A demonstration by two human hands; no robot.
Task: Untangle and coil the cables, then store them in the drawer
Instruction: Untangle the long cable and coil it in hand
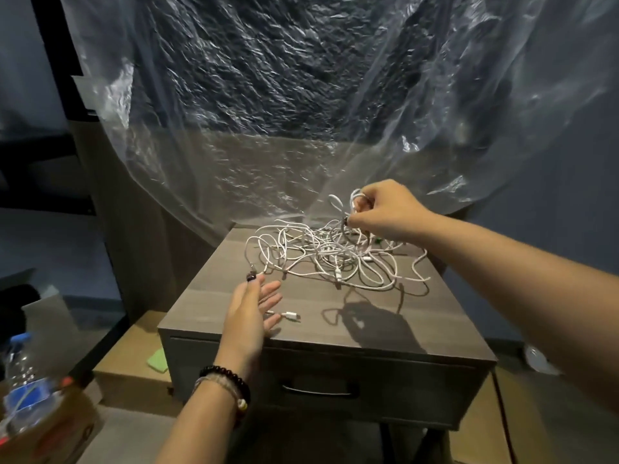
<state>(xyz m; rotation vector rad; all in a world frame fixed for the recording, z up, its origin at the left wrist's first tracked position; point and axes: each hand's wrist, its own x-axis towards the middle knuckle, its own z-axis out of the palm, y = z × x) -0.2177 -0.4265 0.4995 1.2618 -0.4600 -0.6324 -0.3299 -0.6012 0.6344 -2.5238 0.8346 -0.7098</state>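
A tangle of white cables (328,254) lies on top of a grey wooden drawer unit (418,316). My right hand (385,209) is above the far right of the heap and grips several white loops lifted off it. My left hand (253,308) hovers over the unit's front left with its fingers straight, holding nothing. A loose white cable end with a plug (289,315) lies just beside its fingers. The drawer (234,370) in the front is closed, with a dark handle (318,390).
A large clear plastic sheet (268,112) hangs behind the unit. Cardboard boxes (134,356) with a green pad (157,360) sit at the lower left. A plastic bottle (20,383) with a blue label stands in a box at the bottom left.
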